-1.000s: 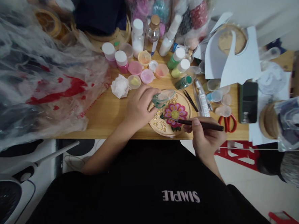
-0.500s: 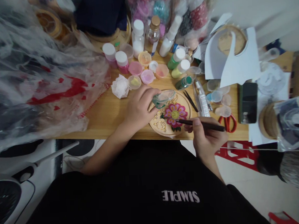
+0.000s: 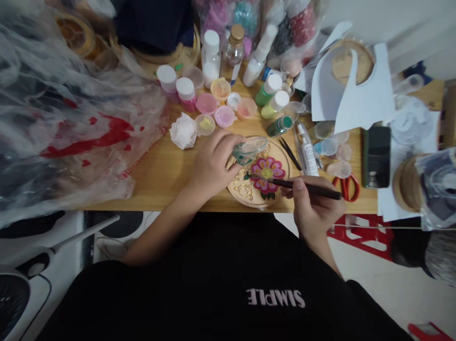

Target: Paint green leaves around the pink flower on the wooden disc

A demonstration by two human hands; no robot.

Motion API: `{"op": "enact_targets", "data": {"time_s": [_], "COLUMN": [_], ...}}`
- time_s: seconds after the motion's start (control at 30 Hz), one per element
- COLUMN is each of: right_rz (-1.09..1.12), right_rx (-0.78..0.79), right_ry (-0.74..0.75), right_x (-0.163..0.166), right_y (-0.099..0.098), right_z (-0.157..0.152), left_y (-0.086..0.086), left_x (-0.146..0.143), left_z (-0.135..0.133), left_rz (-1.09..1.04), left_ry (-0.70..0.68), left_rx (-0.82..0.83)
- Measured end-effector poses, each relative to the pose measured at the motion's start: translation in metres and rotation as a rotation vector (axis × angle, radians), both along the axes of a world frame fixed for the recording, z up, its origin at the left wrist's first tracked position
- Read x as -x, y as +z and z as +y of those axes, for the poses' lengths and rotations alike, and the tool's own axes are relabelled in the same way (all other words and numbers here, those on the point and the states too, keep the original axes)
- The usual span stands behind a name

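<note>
My left hand [image 3: 214, 163] is closed on a small clear cup [image 3: 250, 147] with green stuff in it, tilted over a round wooden board [image 3: 285, 159]. On the board are a pink flower [image 3: 276, 170] with a yellow centre, dark green leaves and gold outlined scrolls. Between the fingers of my right hand [image 3: 315, 206] is a dark-handled thin tool, which looks like a paintbrush [image 3: 310, 187]. Its thin tip points left, at or just above a dark green leaf beside the flower; contact cannot be made out.
Several small cups of colour, such as a lilac cup [image 3: 224, 116], and capped bottles stand behind the board. Black tweezers [image 3: 290, 154], a white tube [image 3: 308, 153], red scissors [image 3: 348, 188] and a phone [image 3: 376, 156] lie to the right. Plastic bags [image 3: 67, 129] cover the left side.
Hardly anything differs. The brush tip has shifted slightly left and up toward the dark leaf, while my left hand keeps the cup in the same place.
</note>
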State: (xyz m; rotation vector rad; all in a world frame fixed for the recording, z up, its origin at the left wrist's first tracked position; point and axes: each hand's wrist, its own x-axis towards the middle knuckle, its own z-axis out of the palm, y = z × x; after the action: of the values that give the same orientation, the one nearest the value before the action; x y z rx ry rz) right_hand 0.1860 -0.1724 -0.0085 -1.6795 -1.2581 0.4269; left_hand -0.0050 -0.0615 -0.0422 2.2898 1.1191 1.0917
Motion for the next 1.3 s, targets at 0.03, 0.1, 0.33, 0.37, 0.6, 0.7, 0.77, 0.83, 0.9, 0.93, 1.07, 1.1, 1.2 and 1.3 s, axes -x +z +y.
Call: {"op": "enact_targets", "data": {"time_s": [0.03,0.1,0.33,0.37,0.6,0.7,0.77,0.83,0.9,0.93,1.07,1.1,1.2,1.3], "right_rz": [0.001,0.001,0.029,0.034,0.047,0.043,0.034,0.025,0.021,0.021,0.027,0.028,0.024,0.037], "right_rx": [0.001,0.007,0.015,0.012,0.017,0.018,0.019,0.021,0.025,0.027,0.028,0.027,0.023,0.010], "right_ry": [0.003,0.003,0.006,0.009,0.029,0.018,0.003,-0.003,-0.003,-0.003,-0.001,0.000,0.001,0.007], "right_x": [0.0000,0.0000,0.0012,0.0015,0.0041,0.0036,0.0029,0.0023,0.0022,0.0023,0.0031,0.0032,0.0033,0.0036], "right_y": [0.0002,0.0003,-0.0004,-0.0001,0.0002,-0.0009,-0.0012,-0.0010,-0.0006,-0.0003,-0.0002,-0.0003,-0.0008,-0.0008], "right_z": [-0.0002,-0.0009,-0.0030,-0.0028,-0.0022,-0.0033,-0.0037,-0.0035,-0.0030,-0.0028,-0.0025,-0.0027,-0.0033,-0.0034], "left_y": [0.0000,0.0000,-0.0012,-0.0012,-0.0017,-0.0016,-0.0010,-0.0004,-0.0001,-0.0001,-0.0007,-0.0008,-0.0011,-0.0010], "left_x": [-0.0001,-0.0001,0.0004,0.0003,0.0004,0.0003,0.0002,0.0001,0.0001,0.0001,0.0002,0.0002,-0.0001,-0.0003], "left_z": [-0.0001,-0.0002,0.0000,0.0000,0.0005,0.0005,0.0002,-0.0001,-0.0002,-0.0002,0.0004,0.0005,0.0007,0.0007], "left_rz": [0.002,0.015,-0.002,-0.013,0.016,0.025,0.038,0.044,0.048,0.047,0.000,-0.004,0.017,0.015], "left_ry": [0.002,0.000,-0.014,-0.011,-0.002,0.012,0.021,0.023,0.024,0.024,0.012,0.009,0.009,0.011], "left_rx": [0.006,0.029,0.025,0.012,0.018,0.018,0.027,0.033,0.030,0.026,-0.007,-0.006,0.028,0.025]}}
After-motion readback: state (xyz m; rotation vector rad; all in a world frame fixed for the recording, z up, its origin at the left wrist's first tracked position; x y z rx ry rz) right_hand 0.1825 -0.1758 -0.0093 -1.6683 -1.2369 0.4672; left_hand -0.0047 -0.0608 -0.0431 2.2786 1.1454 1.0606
